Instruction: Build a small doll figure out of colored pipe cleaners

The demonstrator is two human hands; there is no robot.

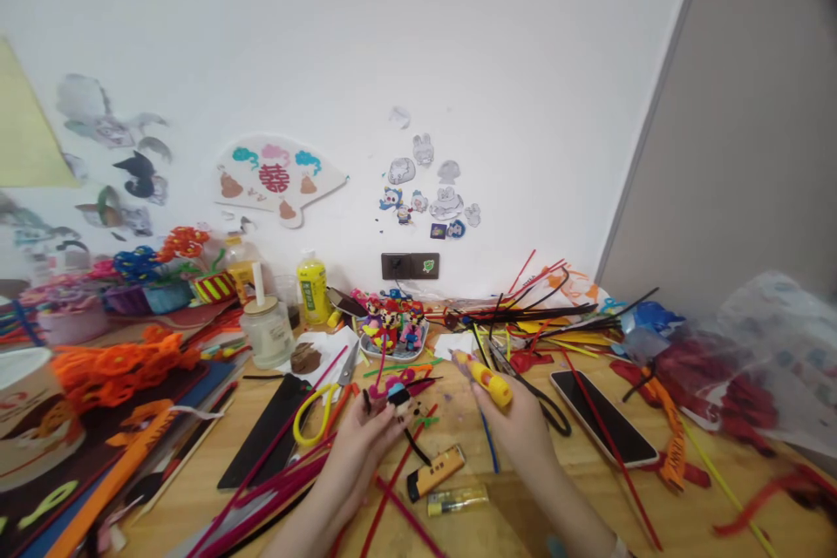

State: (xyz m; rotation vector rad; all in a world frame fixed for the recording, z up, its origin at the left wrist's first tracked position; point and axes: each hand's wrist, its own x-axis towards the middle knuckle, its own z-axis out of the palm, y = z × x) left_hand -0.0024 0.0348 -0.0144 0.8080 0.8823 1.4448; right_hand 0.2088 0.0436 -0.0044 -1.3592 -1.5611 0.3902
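Left hand (366,445): grip closed on a pipe-cleaner figure (396,397), held steady, as it should be. Right hand (516,427): grip closed on a yellow lighter (492,379) — tip properly apart from the figure.

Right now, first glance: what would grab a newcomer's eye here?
The two hands at bottom centre: the left hand pinches a small pipe-cleaner figure, and the right hand grips a yellow tool. Behind them, a plate of colourful figurines sits by the wall. Loose pipe cleaners sprawl across the desk.

Fuzzy chenille pipe cleaners (275,478) on a matt wooden tabletop (523,497) (phone screen (605,414) glossy glass)
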